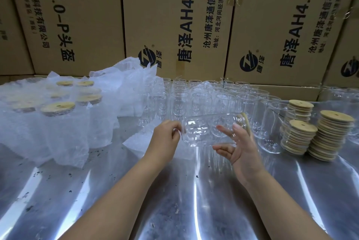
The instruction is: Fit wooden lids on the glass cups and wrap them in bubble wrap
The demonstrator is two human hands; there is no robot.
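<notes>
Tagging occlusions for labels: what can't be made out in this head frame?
- Head view: round wooden lid on held clear glass cup, edge-on, partly behind right hand; seating unclear.
- Wrapped cups under white bubble wrap: count hidden.
- Far-right glasses: cut by frame edge.
- Brown cardboard boxes: print cut by top edge.
</notes>
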